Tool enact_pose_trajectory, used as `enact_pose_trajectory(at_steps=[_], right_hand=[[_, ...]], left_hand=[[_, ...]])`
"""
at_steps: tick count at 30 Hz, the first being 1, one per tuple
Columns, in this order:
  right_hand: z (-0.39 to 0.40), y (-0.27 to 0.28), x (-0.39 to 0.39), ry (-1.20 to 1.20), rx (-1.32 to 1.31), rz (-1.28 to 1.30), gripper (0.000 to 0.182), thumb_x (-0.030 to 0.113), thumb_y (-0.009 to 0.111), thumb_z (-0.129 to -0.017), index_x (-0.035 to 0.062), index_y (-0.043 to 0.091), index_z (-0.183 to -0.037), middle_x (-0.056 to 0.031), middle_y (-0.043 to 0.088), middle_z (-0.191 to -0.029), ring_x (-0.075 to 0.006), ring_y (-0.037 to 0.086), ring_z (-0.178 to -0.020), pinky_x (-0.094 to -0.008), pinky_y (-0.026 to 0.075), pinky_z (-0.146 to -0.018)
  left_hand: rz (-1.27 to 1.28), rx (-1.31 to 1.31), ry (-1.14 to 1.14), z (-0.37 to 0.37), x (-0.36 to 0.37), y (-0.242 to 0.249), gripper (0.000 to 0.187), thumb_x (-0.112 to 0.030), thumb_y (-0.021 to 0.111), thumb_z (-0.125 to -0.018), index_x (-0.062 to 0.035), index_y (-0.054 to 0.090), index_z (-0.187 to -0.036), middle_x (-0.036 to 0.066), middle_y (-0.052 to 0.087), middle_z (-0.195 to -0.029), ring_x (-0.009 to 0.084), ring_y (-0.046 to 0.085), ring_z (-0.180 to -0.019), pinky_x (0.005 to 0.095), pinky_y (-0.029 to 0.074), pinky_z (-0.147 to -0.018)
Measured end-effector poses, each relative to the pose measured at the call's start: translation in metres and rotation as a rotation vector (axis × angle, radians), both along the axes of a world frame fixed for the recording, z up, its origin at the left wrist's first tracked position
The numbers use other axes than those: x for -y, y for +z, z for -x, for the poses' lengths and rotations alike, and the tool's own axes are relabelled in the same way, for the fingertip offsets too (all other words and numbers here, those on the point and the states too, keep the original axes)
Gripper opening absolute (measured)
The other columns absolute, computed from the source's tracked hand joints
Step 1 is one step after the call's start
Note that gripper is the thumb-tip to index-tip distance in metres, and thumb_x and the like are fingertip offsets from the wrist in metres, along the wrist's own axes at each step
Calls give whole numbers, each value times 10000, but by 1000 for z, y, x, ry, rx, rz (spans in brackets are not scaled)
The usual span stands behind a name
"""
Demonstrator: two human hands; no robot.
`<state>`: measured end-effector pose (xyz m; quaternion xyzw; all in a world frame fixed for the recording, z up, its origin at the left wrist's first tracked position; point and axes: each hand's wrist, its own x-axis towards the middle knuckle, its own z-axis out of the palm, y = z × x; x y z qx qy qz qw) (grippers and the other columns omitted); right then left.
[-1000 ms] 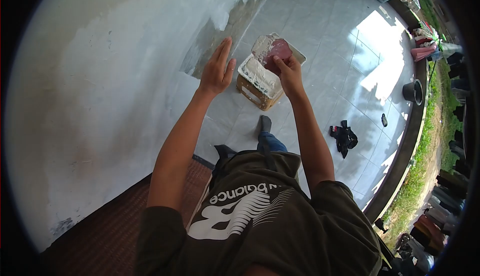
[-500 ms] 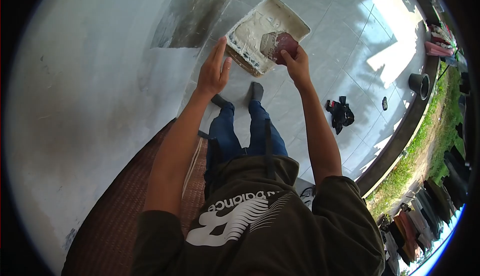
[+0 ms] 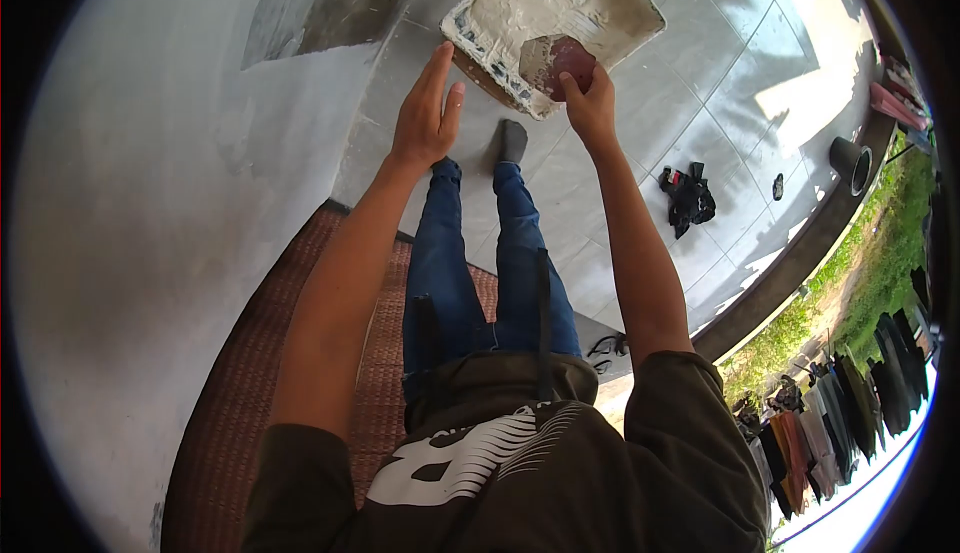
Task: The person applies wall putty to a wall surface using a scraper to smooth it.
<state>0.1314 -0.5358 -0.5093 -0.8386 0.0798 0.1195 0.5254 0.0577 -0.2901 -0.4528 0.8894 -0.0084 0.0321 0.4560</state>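
Off-white paste coats the inside of a shallow rectangular tray (image 3: 648,26) at the top of the view. Its near edge faces me, with a brown underside showing. My left hand (image 3: 427,118) is beside the tray's left corner, fingers straight, thumb apart, fingertips right at the rim. In my right hand (image 3: 590,103) is a dark red putty scraper (image 3: 572,65), pinched between thumb and fingers. Pale paste covers the scraper's left half, which overlaps the tray's near right part.
A grey-white wall (image 3: 150,203) with a bare dark patch rises on my left. Beneath me lie grey floor tiles (image 3: 700,73) and a reddish-brown woven mat (image 3: 270,353). To the right are a black bag (image 3: 688,198), a dark bucket (image 3: 850,165) and a raised edge before grass.
The tray appears larger and higher in the view. Both hands have shifted slightly upward in the picture, and the scraper stays in my right hand. More of my legs shows.
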Motion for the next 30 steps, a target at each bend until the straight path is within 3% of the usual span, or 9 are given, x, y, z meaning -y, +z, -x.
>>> enact_pose_trajectory(at_steps=[4, 13, 18, 24, 28, 30], right_hand=[[-17, 1, -18, 116, 19, 208, 323, 130, 690, -840, -62, 579, -1075, -271, 692, -956, -436, 682, -901, -471, 532, -813], [-57, -49, -40, 323, 118, 294, 269, 96, 619, -848, -48, 566, -1069, -316, 687, -948, -504, 663, -901, -546, 536, -810], [-80, -81, -41, 438, 104, 325, 334, 128, 637, -838, -28, 582, -1129, -276, 700, -1013, -455, 672, -977, -500, 540, -867], [-106, -100, -32, 631, 42, 250, 411, 166, 665, -820, -23, 593, -1179, -255, 694, -1092, -408, 672, -1028, -455, 527, -912], [-114, -105, -36, 727, 124, 333, 424, 147, 654, -811, -28, 593, -1193, -239, 701, -1073, -376, 682, -1018, -437, 531, -908], [-113, -104, -41, 858, -40, 224, 440, 117, 635, -797, -40, 594, -1206, -214, 706, -1074, -315, 691, -1006, -404, 539, -901]], left_hand=[[22, -19, 24, -4, -1, -24, 518, -224, 407, -1049, 55, 380, -1485, 255, 443, -1504, 394, 427, -1403, 419, 336, -1158], [79, -62, 53, 0, 6, -56, 516, -246, 408, -1058, 59, 397, -1473, 262, 457, -1489, 395, 437, -1395, 424, 340, -1155], [74, -42, 54, 8, 6, -68, 536, -261, 438, -1048, 99, 402, -1443, 310, 473, -1447, 433, 468, -1353, 435, 381, -1128], [99, -66, 78, 23, 5, -76, 527, -264, 395, -1063, 65, 390, -1474, 274, 455, -1485, 407, 440, -1389, 432, 341, -1152], [114, -83, 96, 29, 6, -76, 527, -260, 395, -1061, 67, 388, -1475, 283, 453, -1483, 413, 441, -1387, 433, 342, -1149], [122, -90, 96, 31, 7, -75, 528, -258, 394, -1060, 68, 386, -1475, 283, 453, -1482, 418, 441, -1385, 435, 343, -1147]])
